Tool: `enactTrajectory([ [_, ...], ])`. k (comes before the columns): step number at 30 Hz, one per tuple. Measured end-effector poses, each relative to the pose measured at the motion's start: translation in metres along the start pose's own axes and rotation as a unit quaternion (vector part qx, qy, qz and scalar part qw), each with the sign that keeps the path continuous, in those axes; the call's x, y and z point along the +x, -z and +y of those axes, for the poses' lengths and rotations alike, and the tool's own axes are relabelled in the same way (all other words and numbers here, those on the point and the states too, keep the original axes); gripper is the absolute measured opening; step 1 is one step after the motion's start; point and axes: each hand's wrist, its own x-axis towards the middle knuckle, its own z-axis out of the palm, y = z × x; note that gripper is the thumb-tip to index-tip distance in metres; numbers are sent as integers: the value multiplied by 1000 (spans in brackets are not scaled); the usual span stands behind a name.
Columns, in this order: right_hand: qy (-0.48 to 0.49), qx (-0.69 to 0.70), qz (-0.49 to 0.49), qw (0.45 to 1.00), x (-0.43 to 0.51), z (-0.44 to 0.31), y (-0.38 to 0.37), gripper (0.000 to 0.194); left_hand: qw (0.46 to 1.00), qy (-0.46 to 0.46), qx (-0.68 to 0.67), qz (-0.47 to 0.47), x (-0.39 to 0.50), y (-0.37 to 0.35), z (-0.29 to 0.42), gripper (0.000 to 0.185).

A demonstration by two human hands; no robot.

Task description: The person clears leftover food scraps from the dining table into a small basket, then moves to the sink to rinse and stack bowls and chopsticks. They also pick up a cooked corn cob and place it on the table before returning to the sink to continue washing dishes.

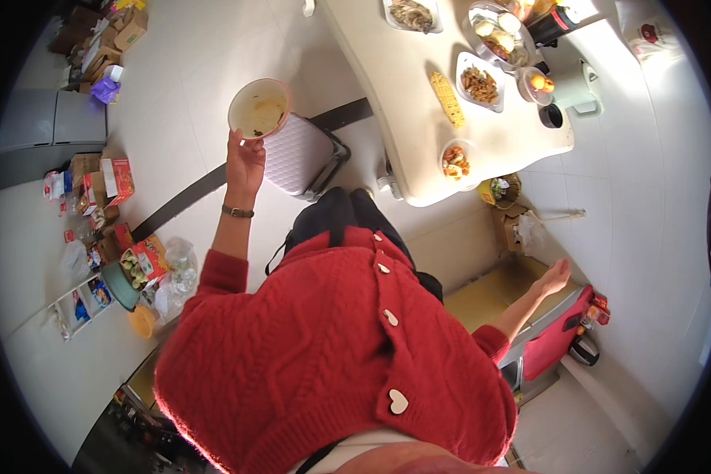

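Observation:
My left hand (247, 161) grips the rim of a bowl (259, 109) with a reddish outside and a pale inside. Yellowish residue and a few dark bits lie in the bowl, which tilts so that its inside faces me. It is held out above the floor, beside a pale quilted suitcase (296, 155). My right hand (554, 276) hangs out to the right with its fingers loosely curled together, and no object shows in it. Below it in the view is a yellowish counter or ledge (490, 291).
On the cream table (415, 154) are a corn cob (447, 99), a dish of brown food (480, 82), a bowl of reddish food (456, 162) and a metal dish with eggs (500, 35). A pale green kettle (575, 89) stands beyond. Boxes and bags (148, 260) crowd the left.

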Motion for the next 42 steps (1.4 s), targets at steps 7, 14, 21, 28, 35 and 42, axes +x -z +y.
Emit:
enactTrajectory([
  [7,62,133,-155,977,-2,-122,-144,28,997,-52,-38,35,-11,5,24,30],
  [14,155,210,-279,924,-38,-226,-220,28,994,-77,-51,63,23,-16,26,27],
  [21,90,206,-307,925,-56,-269,-266,26,998,-13,-56,-2,117,-51,39,28],
  [28,160,211,-361,894,-91,-367,-436,21,998,29,-49,3,271,-55,76,26],
  [35,277,154,-406,857,-177,-543,-649,19,997,58,-26,42,411,-66,169,24],
  [42,240,156,-401,870,-191,-632,-777,17,998,38,5,58,517,-81,238,28],
])
